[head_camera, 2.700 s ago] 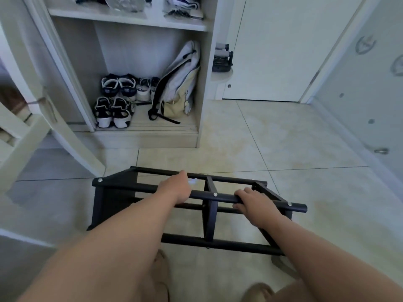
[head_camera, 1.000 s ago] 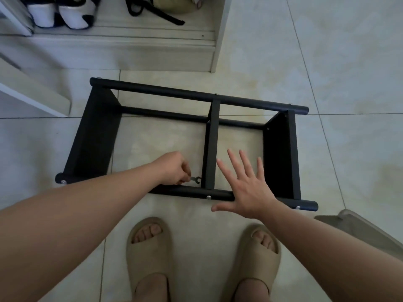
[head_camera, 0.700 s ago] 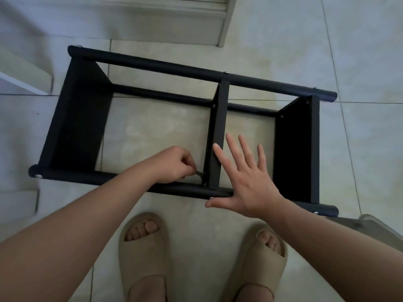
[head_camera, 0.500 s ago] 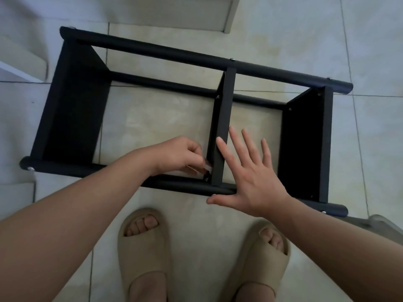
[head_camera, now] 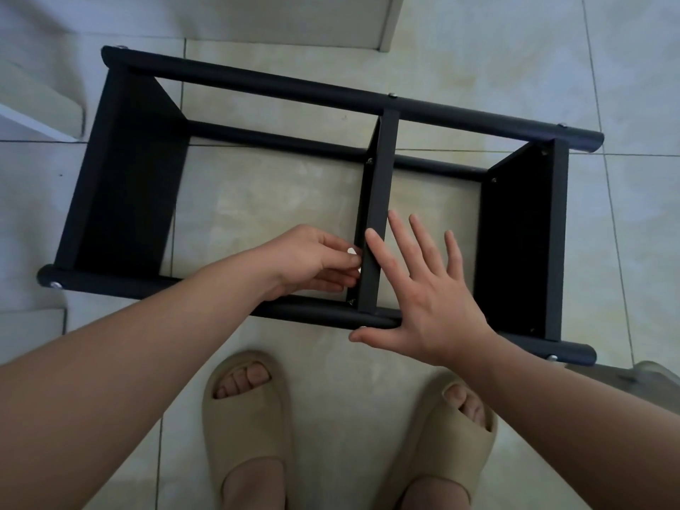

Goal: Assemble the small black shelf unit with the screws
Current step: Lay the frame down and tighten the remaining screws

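Left hand (head_camera: 312, 259): fingers bunched, tips against the left face of the middle divider (head_camera: 379, 215), low down near the front rail (head_camera: 110, 285). Whatever they pinch is hidden, so I cannot tell whether a screw or a tool is in them.
Right hand (head_camera: 430, 288): open and spread flat, palm on the front rail, thumb along its near edge, forefinger touching the divider's right side.
Shelf unit (head_camera: 294, 86): black frame on the tiled floor (head_camera: 625, 252), just in front of two slippers (head_camera: 246, 417). Rails, end panels and divider are joined.
Screws (head_camera: 351, 301): one head shows at the foot of the divider, just below the left fingertips. Others sit at the rail ends.
Likely step: seating or tightening a fastening in the divider's lower corner.
Risk, dropped part: the working spot is cramped and out of sight, and a small part slipping from the fingers would probably roll off across the tiles.
Risk, crooked thread: with the joint hidden, a screw driven at an angle could bind or strip.
Risk, sliding frame: the open palm only presses down, so a hard sideways twist could skid the frame on the smooth floor.
Risk, nipped finger: the forefinger lies against the divider's edge and could be caught if the divider shifts.
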The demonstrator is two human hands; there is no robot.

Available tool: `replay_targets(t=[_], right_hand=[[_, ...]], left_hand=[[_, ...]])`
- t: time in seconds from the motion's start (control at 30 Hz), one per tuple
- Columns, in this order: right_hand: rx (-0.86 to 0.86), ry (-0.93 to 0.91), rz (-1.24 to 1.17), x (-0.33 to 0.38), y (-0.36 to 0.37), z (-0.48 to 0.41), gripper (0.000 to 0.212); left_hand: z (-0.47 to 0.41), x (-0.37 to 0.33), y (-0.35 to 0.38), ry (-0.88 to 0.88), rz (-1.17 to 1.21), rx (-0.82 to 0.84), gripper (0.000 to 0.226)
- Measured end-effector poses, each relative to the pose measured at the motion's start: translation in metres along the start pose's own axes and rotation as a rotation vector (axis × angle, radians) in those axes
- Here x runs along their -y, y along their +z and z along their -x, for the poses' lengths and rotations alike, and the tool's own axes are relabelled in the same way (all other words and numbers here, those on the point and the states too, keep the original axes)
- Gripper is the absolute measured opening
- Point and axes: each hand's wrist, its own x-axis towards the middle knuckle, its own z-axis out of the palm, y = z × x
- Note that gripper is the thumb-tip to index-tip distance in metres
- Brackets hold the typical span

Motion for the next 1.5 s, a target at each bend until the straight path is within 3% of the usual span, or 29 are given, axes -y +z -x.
replay_targets(t=[0.5, 1.13, 1.5], right_hand=[[-0.034, -0.020, 0.007, -0.001, 0.001, 0.000, 0.114], [-0.005, -0.010, -0.026, 0.000, 0.000, 0.001, 0.117], [0.018, -0.007, -0.034, 0.001, -0.003, 0.001, 0.116]], left_hand=[[0.003, -0.005, 0.004, 0.057, -0.055, -0.044, 0.005], [0.006, -0.009, 0.003, -0.084, -0.048, 0.053, 0.008], [0.013, -0.014, 0.005, -0.046, -0.223, 0.046, 0.019]])
